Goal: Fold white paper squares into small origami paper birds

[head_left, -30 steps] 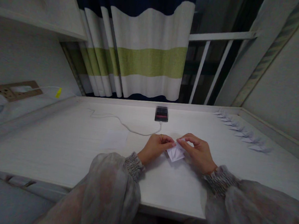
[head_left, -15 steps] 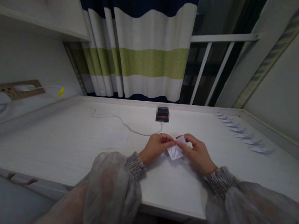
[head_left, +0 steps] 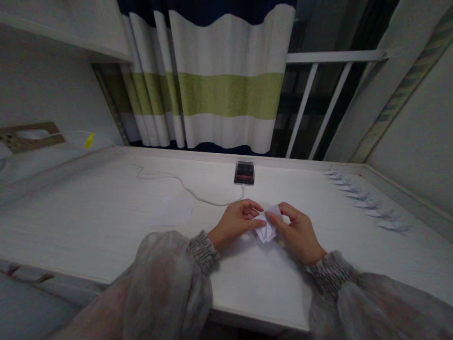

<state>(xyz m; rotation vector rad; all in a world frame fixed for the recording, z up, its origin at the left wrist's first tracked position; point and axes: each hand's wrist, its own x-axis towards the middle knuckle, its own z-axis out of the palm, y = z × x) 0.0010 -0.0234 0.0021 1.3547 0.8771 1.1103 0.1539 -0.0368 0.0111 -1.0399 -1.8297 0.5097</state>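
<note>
A small folded white paper (head_left: 268, 227) lies on the white desk (head_left: 97, 221), held between both hands. My left hand (head_left: 236, 222), with a ring on one finger, pinches the paper's left edge. My right hand (head_left: 298, 231) grips its right side, fingers curled over the top flap. Both wrists rest on the desk, in sheer grey sleeves.
A flat white sheet (head_left: 173, 211) lies left of my hands. A small dark device (head_left: 244, 173) with a white cable (head_left: 177, 181) sits behind them. Several folded paper pieces (head_left: 363, 202) line the right edge. A striped curtain (head_left: 222, 84) and white railing (head_left: 333, 55) stand behind the desk.
The paper has been pressed flatter and narrower between my hands. My left fingers have shifted over its left edge; my right hand moved slightly left.
</note>
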